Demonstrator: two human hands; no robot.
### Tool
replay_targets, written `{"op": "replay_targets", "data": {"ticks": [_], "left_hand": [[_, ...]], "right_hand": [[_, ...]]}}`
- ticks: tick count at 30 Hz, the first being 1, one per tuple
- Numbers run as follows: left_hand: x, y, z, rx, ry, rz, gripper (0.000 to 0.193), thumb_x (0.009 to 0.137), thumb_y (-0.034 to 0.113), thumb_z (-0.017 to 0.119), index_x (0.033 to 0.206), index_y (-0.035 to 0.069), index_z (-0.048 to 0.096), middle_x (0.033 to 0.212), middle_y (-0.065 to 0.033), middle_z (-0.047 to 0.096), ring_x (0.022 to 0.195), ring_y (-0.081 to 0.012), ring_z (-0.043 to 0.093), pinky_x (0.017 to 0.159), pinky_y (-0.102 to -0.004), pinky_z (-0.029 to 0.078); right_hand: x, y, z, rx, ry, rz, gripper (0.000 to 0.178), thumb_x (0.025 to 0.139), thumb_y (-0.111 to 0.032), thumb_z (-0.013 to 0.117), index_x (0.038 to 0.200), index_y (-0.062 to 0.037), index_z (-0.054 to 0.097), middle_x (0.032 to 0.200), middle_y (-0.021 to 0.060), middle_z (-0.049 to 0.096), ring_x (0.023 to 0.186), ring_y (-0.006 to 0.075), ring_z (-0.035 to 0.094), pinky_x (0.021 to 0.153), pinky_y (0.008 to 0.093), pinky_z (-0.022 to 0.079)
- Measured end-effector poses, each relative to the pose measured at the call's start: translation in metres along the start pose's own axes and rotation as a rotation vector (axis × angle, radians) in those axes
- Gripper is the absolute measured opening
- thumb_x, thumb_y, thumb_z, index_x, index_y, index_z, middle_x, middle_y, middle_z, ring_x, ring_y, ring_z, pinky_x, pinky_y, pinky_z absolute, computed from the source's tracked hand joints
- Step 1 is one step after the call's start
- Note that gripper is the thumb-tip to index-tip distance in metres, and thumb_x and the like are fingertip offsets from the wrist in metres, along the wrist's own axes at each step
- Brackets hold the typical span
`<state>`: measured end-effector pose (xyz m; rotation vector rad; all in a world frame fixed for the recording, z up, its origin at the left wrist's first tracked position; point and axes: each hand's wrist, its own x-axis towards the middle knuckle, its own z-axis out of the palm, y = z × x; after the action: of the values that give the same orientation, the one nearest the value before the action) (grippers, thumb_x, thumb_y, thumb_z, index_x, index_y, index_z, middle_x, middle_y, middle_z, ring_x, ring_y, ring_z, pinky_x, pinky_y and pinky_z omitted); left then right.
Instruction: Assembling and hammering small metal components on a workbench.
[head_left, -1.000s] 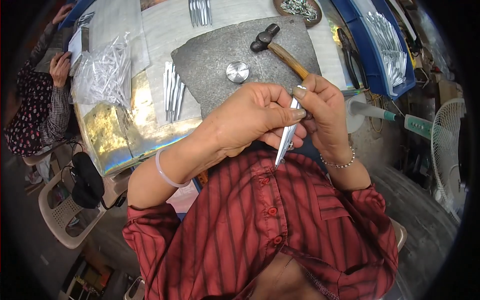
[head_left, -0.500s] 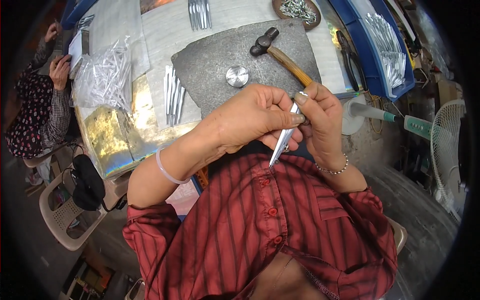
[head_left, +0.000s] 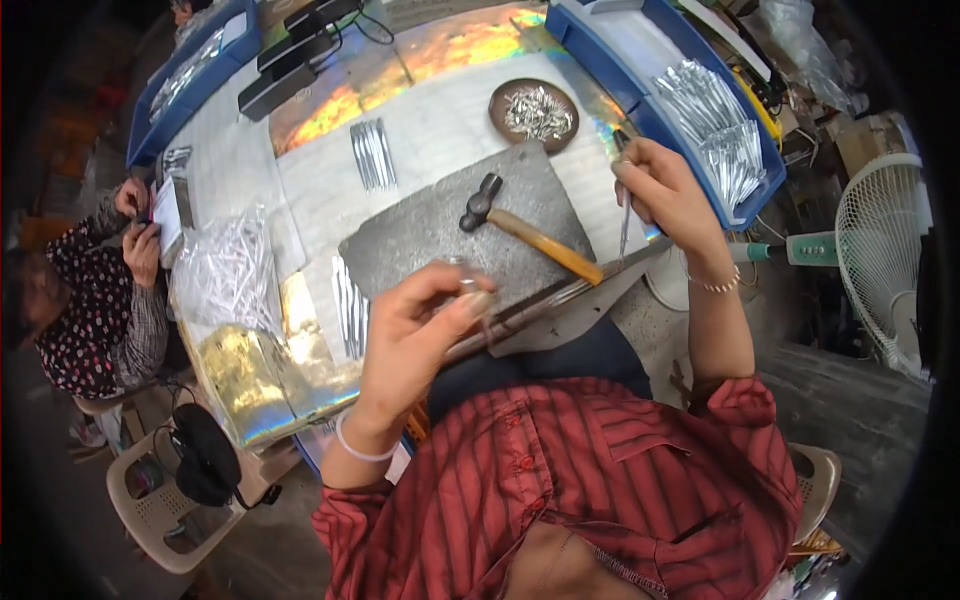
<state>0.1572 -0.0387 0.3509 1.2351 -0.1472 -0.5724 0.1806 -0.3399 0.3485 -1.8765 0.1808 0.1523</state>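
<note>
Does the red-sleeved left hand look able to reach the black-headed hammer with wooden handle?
Likely yes: only bare grey stone slab shows between the left hand and the hammer; nothing covers its handle.

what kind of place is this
Probably a small metalworking shop: a hammer lies on a grey slab, and a blue bin holds many slim silvery pieces.
</note>
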Motion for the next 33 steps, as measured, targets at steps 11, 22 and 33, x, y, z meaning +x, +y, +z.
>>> {"op": "replay_targets", "data": {"ticks": [11, 22, 33], "left_hand": [[-0.016, -0.014, 0.002, -0.441, 0.381, 0.268, 0.017, 0.083, 0.005, 0.062, 0.094, 0.004, 0.049, 0.089, -0.0085, 0.054, 0.077, -0.0158, 0.058, 0.066, -0.0275, 0.055], [-0.030, -0.036, 0.022, -0.324, 0.174, 0.199, 0.011, 0.083, -0.005, 0.057, 0.088, 0.000, 0.049, 0.088, -0.0154, 0.061, 0.082, -0.0195, 0.062, 0.074, -0.0282, 0.051], [-0.060, -0.030, 0.012, -0.182, 0.059, -0.117, 0.013, 0.088, 0.001, 0.054, 0.099, -0.002, 0.048, 0.088, -0.0112, 0.064, 0.080, -0.0132, 0.062, 0.069, -0.0224, 0.050]], "right_hand": [[-0.008, 0.014, 0.036, -0.355, 0.164, -0.337, 0.017, 0.081, -0.011, 0.060, 0.094, -0.0004, 0.056, 0.074, 0.0082, 0.058, 0.058, 0.0136, 0.056, 0.054, 0.0261, 0.043], [-0.061, -0.023, 0.111, 0.778, -0.372, -0.027, 0.013, 0.086, -0.006, 0.058, 0.097, 0.0016, 0.057, 0.077, 0.0039, 0.059, 0.060, 0.0054, 0.052, 0.050, 0.0158, 0.041], [-0.061, -0.021, 0.132, 0.757, -0.517, 0.140, 0.010, 0.085, -0.007, 0.061, 0.085, 0.0003, 0.054, 0.079, 0.0025, 0.058, 0.066, 0.0045, 0.056, 0.054, 0.0176, 0.045]]}}
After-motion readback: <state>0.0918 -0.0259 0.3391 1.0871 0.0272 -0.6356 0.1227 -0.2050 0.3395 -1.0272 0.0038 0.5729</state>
